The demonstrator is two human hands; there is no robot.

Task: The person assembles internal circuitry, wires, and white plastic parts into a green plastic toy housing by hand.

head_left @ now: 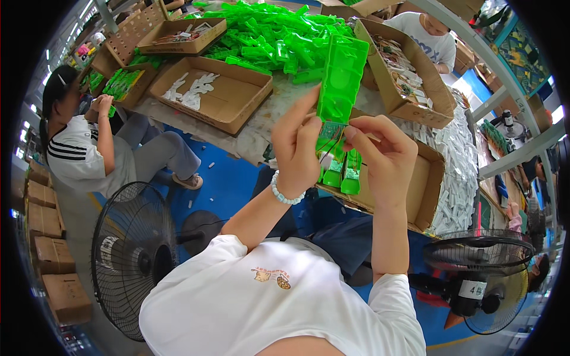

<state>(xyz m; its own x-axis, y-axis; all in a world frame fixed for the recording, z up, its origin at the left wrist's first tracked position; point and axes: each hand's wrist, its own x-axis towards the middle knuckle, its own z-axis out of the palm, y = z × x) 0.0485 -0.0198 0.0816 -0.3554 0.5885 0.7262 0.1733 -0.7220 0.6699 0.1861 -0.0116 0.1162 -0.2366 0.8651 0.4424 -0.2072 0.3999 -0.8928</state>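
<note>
In front of my chest, my left hand is closed around a translucent green plastic housing, held upright with its open, compartmented side toward me. A small green circuit board with thin wires sits at the housing's lower end. My right hand is pinched at the board's right edge, thumb and forefinger together; what exactly lies between the fingertips is too small to make out. Just below, green housings with boards in them show over a cardboard tray, partly hidden by my hands.
Green plastic parts are heaped at the back of the table. Cardboard trays hold white pieces and wired boards. White strips lie at right. Fans stand at left and right. Co-workers sit left and far right.
</note>
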